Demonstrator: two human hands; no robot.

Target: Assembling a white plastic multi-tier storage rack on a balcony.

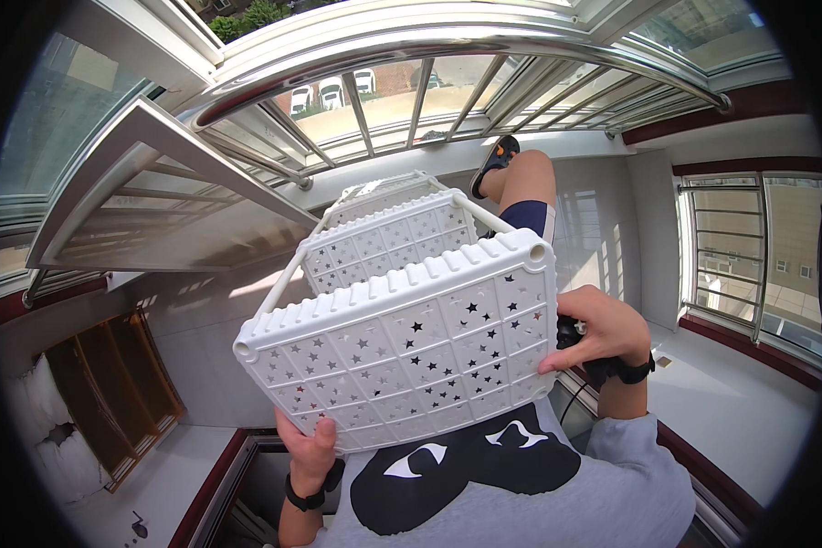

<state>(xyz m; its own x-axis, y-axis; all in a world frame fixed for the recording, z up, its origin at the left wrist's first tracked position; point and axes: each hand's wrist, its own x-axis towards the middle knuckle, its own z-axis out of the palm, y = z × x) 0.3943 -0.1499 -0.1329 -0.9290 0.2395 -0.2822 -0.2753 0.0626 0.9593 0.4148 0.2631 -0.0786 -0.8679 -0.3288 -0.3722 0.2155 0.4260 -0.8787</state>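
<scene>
A white plastic shelf rack (402,352) lies tilted in front of my chest, its near tier turned toward me. Star-shaped holes and a grid of ribs cover that tier. Behind it, pale poles join a middle tier (388,247) and a farther one. My left hand (307,447) grips the lower left corner, thumb on the face. At the right edge my right hand (605,333) holds the same tier, thumb in front and the other fingers partly hidden. A small black object (570,331) shows beside the right fingers; its kind is unclear.
A metal railing (420,91) runs along the windows ahead. An open window sash (155,205) juts in from the left. Wooden shelving (110,388) with white sacks (41,411) stands lower left. My bent leg (525,187) is beyond the rack.
</scene>
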